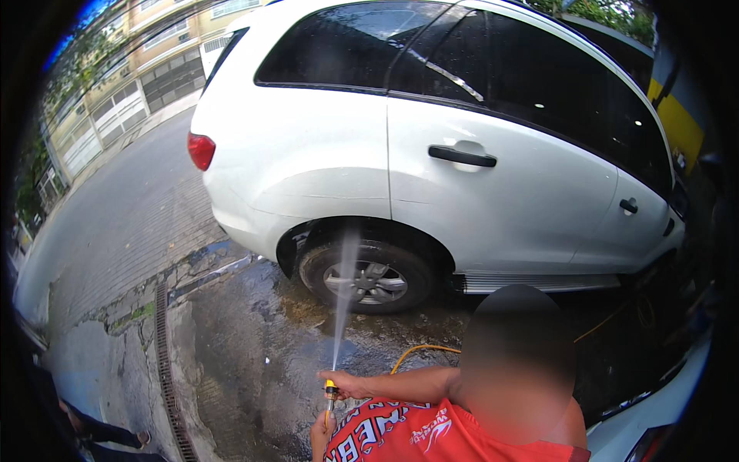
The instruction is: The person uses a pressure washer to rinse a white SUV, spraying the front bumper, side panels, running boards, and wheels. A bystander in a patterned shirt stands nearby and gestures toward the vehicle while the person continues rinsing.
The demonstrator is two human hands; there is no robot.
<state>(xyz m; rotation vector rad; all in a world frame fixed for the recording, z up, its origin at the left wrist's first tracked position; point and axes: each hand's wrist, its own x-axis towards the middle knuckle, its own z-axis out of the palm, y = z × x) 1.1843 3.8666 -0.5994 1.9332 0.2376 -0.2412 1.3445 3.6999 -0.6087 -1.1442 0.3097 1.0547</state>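
Observation:
My right hand is closed around a yellow and black spray nozzle. Below it, my left hand grips the rear part of the same sprayer. A jet of water shoots from the nozzle tip up to the rear wheel well of a white SUV, crossing the rear wheel with its silver alloy rim. Under my forearm a yellow hose curves over the wet ground. A blurred patch hides what lies around my right upper arm.
A metal drain grate runs along the cracked concrete at left. The SUV's side step extends right of the wheel. A person's legs in dark trousers show at lower left. Another light-coloured vehicle stands at lower right.

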